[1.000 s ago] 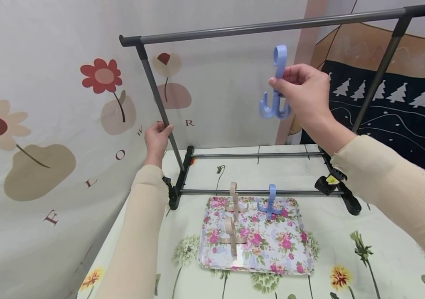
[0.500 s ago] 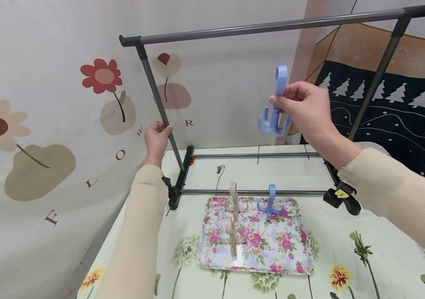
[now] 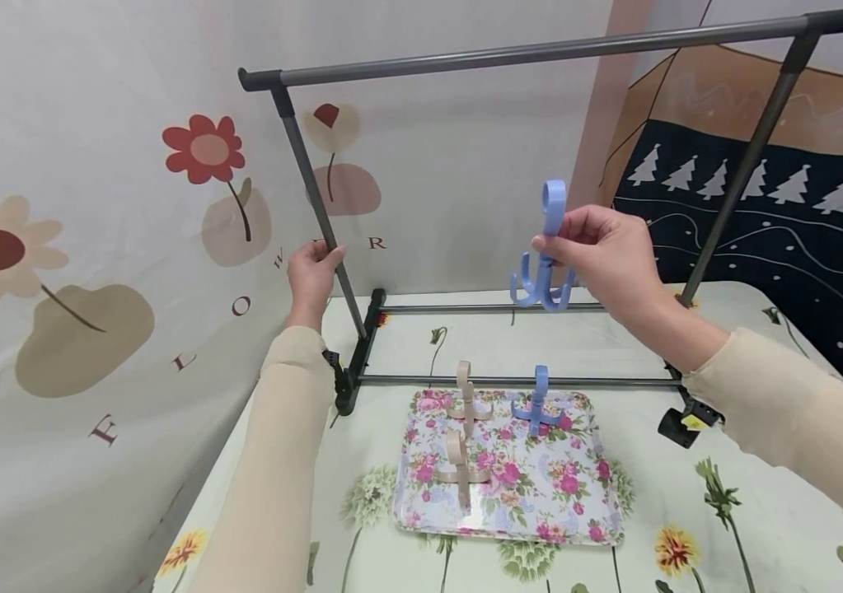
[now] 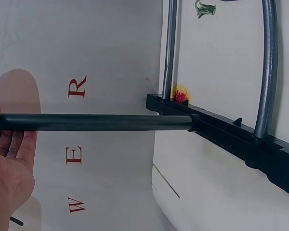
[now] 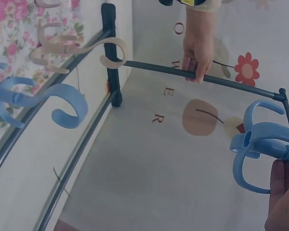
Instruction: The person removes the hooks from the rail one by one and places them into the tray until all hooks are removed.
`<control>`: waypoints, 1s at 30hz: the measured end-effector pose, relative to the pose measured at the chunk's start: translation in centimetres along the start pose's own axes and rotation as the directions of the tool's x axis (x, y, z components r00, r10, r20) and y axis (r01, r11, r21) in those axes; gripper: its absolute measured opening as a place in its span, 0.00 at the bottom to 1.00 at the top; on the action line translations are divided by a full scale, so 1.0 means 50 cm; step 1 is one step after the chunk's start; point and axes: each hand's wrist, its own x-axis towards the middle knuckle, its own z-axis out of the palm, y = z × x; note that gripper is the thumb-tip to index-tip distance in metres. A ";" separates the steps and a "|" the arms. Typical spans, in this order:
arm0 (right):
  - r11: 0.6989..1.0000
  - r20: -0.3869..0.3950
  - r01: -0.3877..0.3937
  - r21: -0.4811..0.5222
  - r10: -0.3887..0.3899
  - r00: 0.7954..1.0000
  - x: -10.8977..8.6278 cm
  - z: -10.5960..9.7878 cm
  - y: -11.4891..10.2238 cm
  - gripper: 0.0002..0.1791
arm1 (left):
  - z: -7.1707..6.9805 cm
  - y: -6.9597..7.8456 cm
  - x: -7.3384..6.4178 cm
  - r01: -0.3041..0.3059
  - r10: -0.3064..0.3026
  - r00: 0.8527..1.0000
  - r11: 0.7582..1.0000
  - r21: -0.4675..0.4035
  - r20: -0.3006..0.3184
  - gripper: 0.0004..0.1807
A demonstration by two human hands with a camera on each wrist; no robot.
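Note:
My right hand (image 3: 610, 255) pinches a blue multi-prong hook (image 3: 549, 243) by its stem, below the round top loop, with the prongs pointing down. It hangs in the air beneath the top bar (image 3: 510, 58) of a dark metal rack. My left hand (image 3: 311, 280) grips the rack's left upright (image 3: 317, 185), thumb on one side and fingers behind; the left wrist view shows that upright (image 4: 96, 122) across the palm. On a floral tray (image 3: 577, 511) lie two beige hooks (image 3: 465, 403) and another blue hook (image 3: 536, 403), their loops toward the rack.
The rack's lower crossbars (image 3: 406, 380) run just behind the tray, joined to a black foot (image 3: 362, 354) on the left. The right upright (image 3: 747, 173) stands beyond the right forearm. A flower-print cloth (image 3: 688, 494) covers the table; a printed curtain (image 3: 132, 99) hangs at the left and back.
My right hand has lowered the blue hook from close under the top bar to about the middle of the rack's height. The left hand stays on the upright.

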 end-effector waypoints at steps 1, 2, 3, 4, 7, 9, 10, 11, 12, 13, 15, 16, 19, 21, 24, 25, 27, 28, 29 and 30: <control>1.000 0.002 0.001 -0.004 -0.001 1.000 -0.004 0.001 0.003 0.17 | 0.000 0.000 0.000 0.001 -0.001 1.000 1.000 -0.003 0.000 0.16; 1.000 0.004 0.001 -0.003 -0.001 1.000 -0.007 0.001 0.005 0.18 | 0.000 0.000 0.000 0.003 -0.003 1.000 1.000 -0.004 0.000 0.16; 1.000 0.008 0.001 -0.002 -0.001 1.000 -0.010 0.002 0.008 0.18 | 0.000 0.000 0.000 0.004 -0.004 1.000 1.000 -0.006 0.000 0.17; 1.000 0.010 0.003 -0.002 -0.003 1.000 -0.013 0.003 0.010 0.18 | 0.000 0.000 0.001 0.003 -0.003 1.000 1.000 -0.009 -0.001 0.16; 1.000 0.017 0.005 -0.004 -0.005 1.000 -0.021 0.004 0.018 0.17 | 0.001 0.000 0.000 0.001 -0.001 1.000 1.000 -0.013 -0.003 0.16; 1.000 0.020 0.008 -0.010 -0.008 1.000 -0.026 0.005 0.024 0.17 | 0.001 -0.001 0.000 -0.001 0.001 1.000 1.000 -0.014 -0.006 0.16; 1.000 0.020 0.009 -0.011 -0.009 1.000 -0.028 0.006 0.027 0.16 | 0.001 -0.001 0.000 -0.003 0.003 1.000 1.000 -0.014 -0.006 0.16; 1.000 0.019 0.010 -0.015 -0.009 1.000 -0.031 0.007 0.030 0.16 | 0.001 -0.001 -0.001 -0.005 0.005 1.000 1.000 -0.012 -0.007 0.16; 1.000 0.019 0.009 -0.016 -0.009 1.000 -0.034 0.007 0.033 0.16 | 0.001 -0.002 -0.001 -0.007 0.007 1.000 1.000 -0.012 -0.007 0.16; 1.000 0.020 0.009 -0.018 -0.009 1.000 -0.036 0.008 0.035 0.16 | 0.001 -0.002 -0.001 -0.008 0.008 1.000 1.000 -0.010 -0.007 0.16; 1.000 0.023 0.012 -0.027 -0.011 1.000 -0.041 0.010 0.041 0.15 | 0.001 -0.001 -0.001 -0.007 0.007 1.000 1.000 -0.006 -0.004 0.17; 0.999 0.024 0.014 -0.035 -0.014 1.000 -0.043 0.011 0.044 0.15 | 0.001 -0.001 -0.001 -0.007 0.007 1.000 1.000 -0.005 -0.003 0.17; 0.998 0.029 0.025 -0.060 -0.023 0.999 -0.050 0.014 0.051 0.14 | 0.000 -0.001 -0.002 -0.003 0.003 1.000 1.000 -0.004 -0.002 0.18; 0.998 0.039 0.029 -0.064 -0.026 0.999 -0.055 0.015 0.056 0.14 | 0.000 -0.001 -0.001 -0.004 0.004 1.000 1.000 -0.004 -0.004 0.17; 0.997 0.068 0.030 -0.072 -0.025 0.997 -0.064 0.016 0.067 0.13 | 0.001 -0.001 -0.001 -0.010 0.010 1.000 1.000 -0.007 -0.010 0.16; 0.997 0.079 0.028 -0.072 -0.022 0.997 -0.067 0.016 0.071 0.13 | 0.001 -0.001 -0.001 -0.012 0.012 1.000 1.000 -0.005 -0.011 0.16; 0.997 0.104 0.026 -0.068 -0.019 0.994 -0.074 0.018 0.080 0.13 | 0.002 -0.001 -0.001 -0.015 0.015 1.000 1.000 -0.006 -0.012 0.16; 0.997 0.113 0.022 -0.072 -0.014 0.993 -0.077 0.019 0.085 0.13 | 0.002 -0.001 -0.001 -0.016 0.016 1.000 1.000 -0.008 -0.012 0.16; 0.998 0.122 0.015 -0.065 -0.007 0.992 -0.080 0.020 0.090 0.13 | 0.002 -0.002 -0.001 -0.015 0.015 1.000 1.000 -0.007 -0.012 0.16; 0.998 0.130 0.008 -0.057 -0.001 0.992 -0.084 0.022 0.095 0.13 | 0.002 -0.003 -0.001 -0.014 0.014 1.000 1.000 -0.005 -0.012 0.16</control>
